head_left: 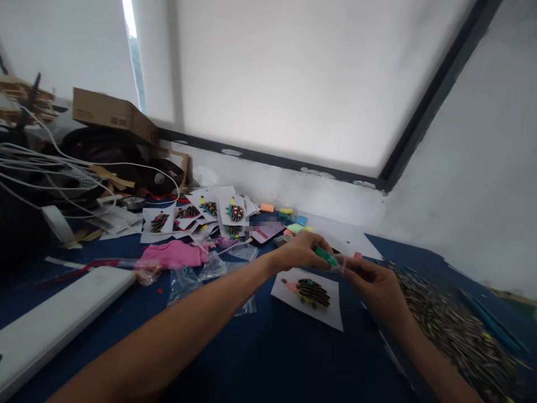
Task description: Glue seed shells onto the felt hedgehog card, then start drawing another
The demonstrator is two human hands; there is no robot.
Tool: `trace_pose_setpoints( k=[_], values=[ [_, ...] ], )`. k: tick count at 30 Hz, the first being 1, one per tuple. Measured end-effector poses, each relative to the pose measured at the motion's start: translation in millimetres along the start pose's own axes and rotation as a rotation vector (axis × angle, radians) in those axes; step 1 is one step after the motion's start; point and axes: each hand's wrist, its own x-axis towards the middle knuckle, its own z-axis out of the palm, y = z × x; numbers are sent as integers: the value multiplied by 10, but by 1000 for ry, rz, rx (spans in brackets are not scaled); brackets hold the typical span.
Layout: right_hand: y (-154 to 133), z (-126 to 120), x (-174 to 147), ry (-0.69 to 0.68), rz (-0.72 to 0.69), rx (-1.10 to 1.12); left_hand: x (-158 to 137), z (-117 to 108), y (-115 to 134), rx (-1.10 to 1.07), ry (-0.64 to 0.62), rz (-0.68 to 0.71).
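Note:
My left hand is closed round a lump of green modelling clay. Clear plastic wrap clings to the clay's right end, and my right hand pinches it between the fingertips. Just below both hands lies a white card on the blue table. On it is a hedgehog figure with a pink snout, dark seed-like spines, a yellow underside and a small green piece on its back.
At right spreads a pile of dark husks. Finished hedgehog cards overlap at the back, near a phone and colourful clay blocks. A pink clay slab, plastic bags and a white power bank-like box lie left, with tangled cables behind.

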Motion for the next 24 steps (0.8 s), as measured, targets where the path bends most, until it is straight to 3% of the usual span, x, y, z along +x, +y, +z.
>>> trace_pose_setpoints(
  k=[6, 13, 24],
  values=[
    [-57, 6, -11, -6, 20, 36, 12, 37, -41, 56, -29, 73],
    [-34, 6, -2, 14, 12, 44, -5, -6, 15, -13, -113, -34],
    [23, 46, -40, 33, -27, -26, -9, 90, 46, -32, 73, -47]
  ],
)
